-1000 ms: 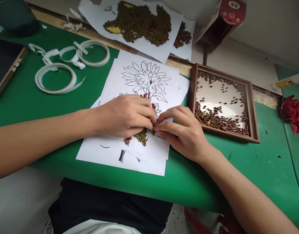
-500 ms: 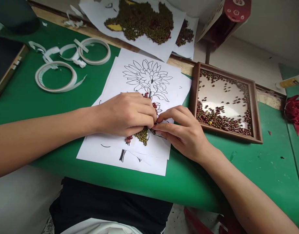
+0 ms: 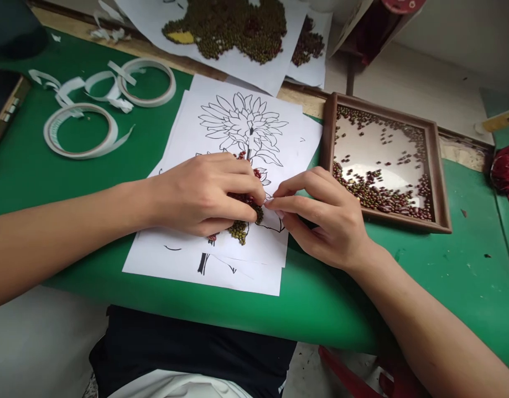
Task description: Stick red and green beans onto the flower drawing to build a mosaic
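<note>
Right hand has shifted a little away from the left hand compared with half a second ago, and the left one's fingers have parted, so some red beans now show between them. From the head view, the flower drawing is on a few stacked sheets in the middle of the green tabletop, with the left hand lying across its lower half. A patch of green beans pokes out just below those fingers. Left grip: index and middle apart and bent, can't tell if anything's held. Right grip: thumb and fingertips bunched close, right by the left fingertips, but honestly can't tell if they're pinching something. Off to the right is a wooden frame with loose mixed beans in it; over left, two tape rolls, and up top a bean-covered picture.
</note>
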The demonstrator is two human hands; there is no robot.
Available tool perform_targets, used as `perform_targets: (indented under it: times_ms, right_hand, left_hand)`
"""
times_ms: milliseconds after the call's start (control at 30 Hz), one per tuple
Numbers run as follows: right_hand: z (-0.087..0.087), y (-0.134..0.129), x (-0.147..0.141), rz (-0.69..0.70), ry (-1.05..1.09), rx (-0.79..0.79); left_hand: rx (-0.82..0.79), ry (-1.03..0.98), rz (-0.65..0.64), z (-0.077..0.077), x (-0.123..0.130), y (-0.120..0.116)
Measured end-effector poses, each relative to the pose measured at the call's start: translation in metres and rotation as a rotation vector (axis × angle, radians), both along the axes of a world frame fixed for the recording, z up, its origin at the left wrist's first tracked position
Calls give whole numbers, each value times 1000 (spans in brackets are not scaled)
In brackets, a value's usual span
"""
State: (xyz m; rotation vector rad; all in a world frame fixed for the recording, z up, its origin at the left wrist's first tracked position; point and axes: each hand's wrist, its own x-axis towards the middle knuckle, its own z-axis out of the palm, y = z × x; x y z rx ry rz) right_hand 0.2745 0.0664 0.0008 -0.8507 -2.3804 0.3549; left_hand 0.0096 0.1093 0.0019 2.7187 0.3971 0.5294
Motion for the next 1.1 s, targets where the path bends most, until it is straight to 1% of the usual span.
perform_targets:
  times_ms: [133,267,367,533,633,767,1100]
  right_hand:
    - [2,0,4,-75,-1,10]
    - [5,1,10,-139,8,56]
    - [4,4,15,-188,-1,61]
    - [1,7,18,-176,34,76]
    - [1,9,17,-184,11,59]
    - [1,10,17,-164,40,92]
    - [-1,9,17,-150,39,80]
  left_hand:
    - [13,20,-22,1,0,1]
    - [65,29,-25,3,1,0]
    - [77,32,-38,6,2,-1]
    - [87,-3,-75,7,2,-1]
    - [115,-43,-78,4,1,1]
    - [157,-28,-82,1,-1,4]
    - [129,-7,-72,2,0,2]
